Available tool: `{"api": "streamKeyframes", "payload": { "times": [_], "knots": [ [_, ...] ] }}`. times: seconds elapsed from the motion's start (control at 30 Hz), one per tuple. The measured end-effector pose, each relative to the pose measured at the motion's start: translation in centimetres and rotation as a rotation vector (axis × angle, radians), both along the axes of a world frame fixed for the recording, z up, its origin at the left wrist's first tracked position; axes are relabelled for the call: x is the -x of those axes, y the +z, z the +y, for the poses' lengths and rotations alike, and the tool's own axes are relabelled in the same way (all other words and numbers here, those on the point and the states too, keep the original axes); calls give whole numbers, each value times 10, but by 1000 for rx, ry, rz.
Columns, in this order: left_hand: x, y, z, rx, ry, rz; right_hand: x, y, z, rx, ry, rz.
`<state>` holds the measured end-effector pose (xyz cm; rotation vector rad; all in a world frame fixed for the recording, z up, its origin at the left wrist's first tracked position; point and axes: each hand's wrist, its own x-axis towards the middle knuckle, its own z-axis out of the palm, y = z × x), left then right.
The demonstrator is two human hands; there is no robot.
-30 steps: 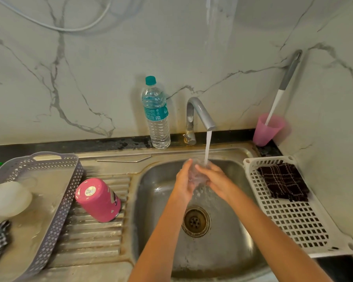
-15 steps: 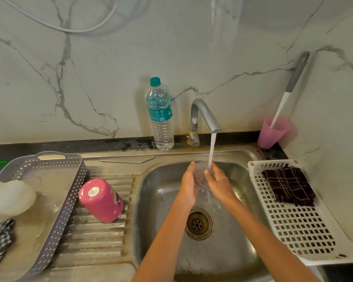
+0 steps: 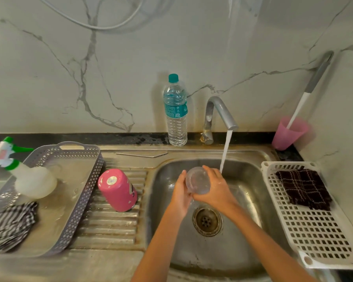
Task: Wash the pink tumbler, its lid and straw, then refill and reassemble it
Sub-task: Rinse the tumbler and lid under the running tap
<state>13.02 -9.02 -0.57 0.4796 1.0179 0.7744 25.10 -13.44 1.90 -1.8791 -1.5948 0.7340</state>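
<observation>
The clear round lid (image 3: 197, 180) is held over the sink basin (image 3: 243, 231), just left of the running water stream (image 3: 225, 152). My left hand (image 3: 180, 195) grips its left edge and my right hand (image 3: 217, 189) curls round its right side. The pink tumbler (image 3: 118, 190) stands upside down on the ribbed drainboard (image 3: 110, 226) to the left. A metal straw (image 3: 142, 155) lies on the steel ledge behind the drainboard.
The tap (image 3: 218, 115) runs. A water bottle (image 3: 175, 110) stands beside it. A grey basket (image 3: 75, 200) at left holds a spray bottle (image 3: 29, 180) and striped cloth (image 3: 10, 224). A white tray (image 3: 318, 237) with a dark cloth (image 3: 304, 189) sits right; pink cup (image 3: 287, 133) with brush behind.
Both hands have pulled the lid left out of the water stream and turned it, so its round face shows toward me. The camera view has shifted slightly.
</observation>
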Motion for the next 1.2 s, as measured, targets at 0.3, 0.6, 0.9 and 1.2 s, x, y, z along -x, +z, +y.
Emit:
{"api": "streamKeyframes", "payload": {
  "times": [0.3, 0.6, 0.9, 1.2],
  "knots": [
    [44, -16, -14, 198, 118, 229, 91, 22, 80, -47, 235, -62],
    [54, -20, -4, 221, 105, 265, 155, -6, 133, 67, 396, -69],
    [64, -32, 1, 238, 119, 231, 133, -12, 154, 11, 365, -129],
    [64, -35, 4, 222, 154, 221, 96, -31, 171, -216, 293, -400]
  ]
}}
